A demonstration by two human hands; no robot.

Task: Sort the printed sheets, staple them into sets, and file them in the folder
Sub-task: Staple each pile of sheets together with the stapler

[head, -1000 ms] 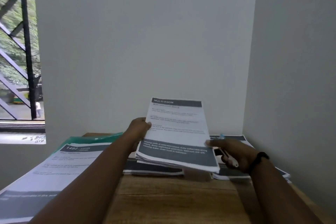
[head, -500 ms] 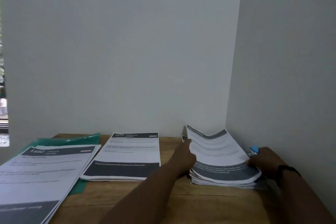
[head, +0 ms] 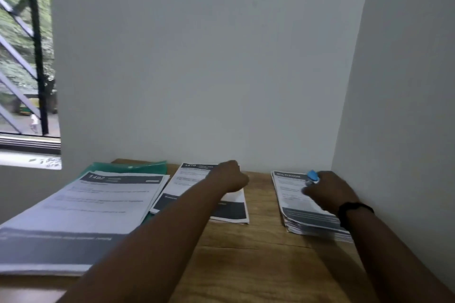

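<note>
Three stacks of printed sheets lie on the wooden table (head: 246, 265). The left stack (head: 93, 204), headed 1492, rests on a green folder (head: 147, 167). My left hand (head: 230, 176) is over the far right corner of the middle stack (head: 187, 179); its fingers curl out of sight, so I cannot tell if it grips the paper. My right hand (head: 330, 192) rests on the thick right stack (head: 295, 202), headed MULTI-ROOM. It holds a small white tool with a blue end (head: 313, 176), possibly a stapler.
The table sits in a corner, with a white wall right behind the stacks and another wall (head: 406, 106) close on the right. A barred window (head: 22, 56) is at the far left. Bare wood shows between the middle and right stacks.
The MULTI-ROOM stack, held up in both hands a second ago, now lies flat at the right. My left hand let go of it and moved left to the middle stack.
</note>
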